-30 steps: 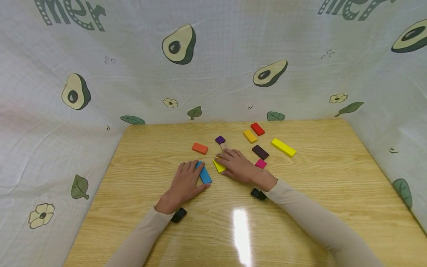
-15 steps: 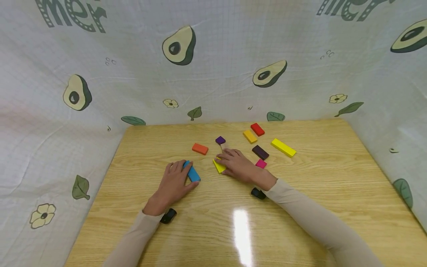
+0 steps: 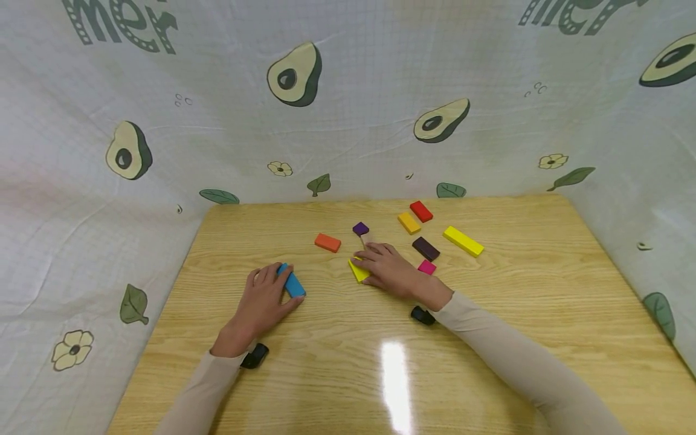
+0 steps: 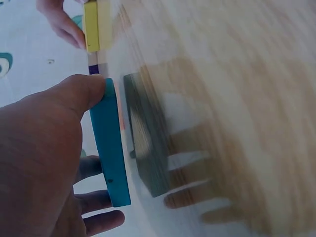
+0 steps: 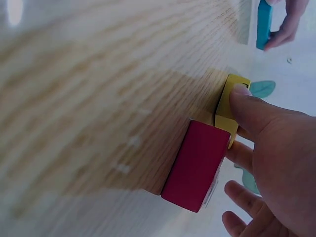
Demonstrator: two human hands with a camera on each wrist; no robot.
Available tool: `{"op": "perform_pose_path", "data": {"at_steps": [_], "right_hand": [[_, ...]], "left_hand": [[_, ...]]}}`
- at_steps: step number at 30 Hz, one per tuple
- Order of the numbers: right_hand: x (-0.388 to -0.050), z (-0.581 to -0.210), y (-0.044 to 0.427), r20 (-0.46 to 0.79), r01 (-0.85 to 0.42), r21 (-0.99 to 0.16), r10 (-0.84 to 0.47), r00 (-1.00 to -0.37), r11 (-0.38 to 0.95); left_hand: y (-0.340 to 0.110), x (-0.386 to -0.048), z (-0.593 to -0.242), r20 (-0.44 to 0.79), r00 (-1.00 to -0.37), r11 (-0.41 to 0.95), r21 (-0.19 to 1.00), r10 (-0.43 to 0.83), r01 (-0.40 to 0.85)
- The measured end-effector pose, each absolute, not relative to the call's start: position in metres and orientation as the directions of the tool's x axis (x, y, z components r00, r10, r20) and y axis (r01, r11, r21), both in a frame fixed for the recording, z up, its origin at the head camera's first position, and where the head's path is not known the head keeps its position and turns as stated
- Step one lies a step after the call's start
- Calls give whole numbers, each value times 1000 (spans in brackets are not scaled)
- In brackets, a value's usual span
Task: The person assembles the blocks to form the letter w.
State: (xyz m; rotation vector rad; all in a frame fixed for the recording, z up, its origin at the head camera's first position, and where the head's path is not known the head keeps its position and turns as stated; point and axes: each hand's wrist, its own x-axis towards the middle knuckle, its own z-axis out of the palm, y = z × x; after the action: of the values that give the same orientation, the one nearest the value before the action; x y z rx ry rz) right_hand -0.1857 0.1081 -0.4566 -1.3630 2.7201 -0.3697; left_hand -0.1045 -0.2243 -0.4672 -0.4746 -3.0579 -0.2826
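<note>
Head view: a person's left hand [image 3: 263, 299] grips a blue block [image 3: 292, 281] over the left part of a wooden bench [image 3: 326, 362], thumb at the near end, fingers clamped toward the far end. A second ago this block was just beside a yellow block [image 3: 357, 272]; now hand and block have slid left, leaving bare wood between the two. The right hand [image 3: 393, 270] has stayed put, thumb and fingers pinching the yellow block. Its neighbours also keep their places: an orange block [image 3: 328, 243] behind the gap, a small purple block [image 3: 360, 229] farther back, a pink block [image 3: 426, 267] and a dark block [image 3: 426, 248] near the right wrist, a long yellow bar [image 3: 463, 241] beyond them.
</note>
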Motion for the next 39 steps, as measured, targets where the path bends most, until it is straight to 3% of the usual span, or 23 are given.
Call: {"op": "perform_pose_path", "data": {"at_steps": [23,39], "right_hand": [[-190,-456,103,81,-787,-284,-804,-589,548],[-197,-440,56,93,-793,-273,-805,-585,545]], "left_hand": [[-227,-100,-469,90,-945,922,205,316,328],[-221,-98,-464,121,-941,935,129,316,330]]}}
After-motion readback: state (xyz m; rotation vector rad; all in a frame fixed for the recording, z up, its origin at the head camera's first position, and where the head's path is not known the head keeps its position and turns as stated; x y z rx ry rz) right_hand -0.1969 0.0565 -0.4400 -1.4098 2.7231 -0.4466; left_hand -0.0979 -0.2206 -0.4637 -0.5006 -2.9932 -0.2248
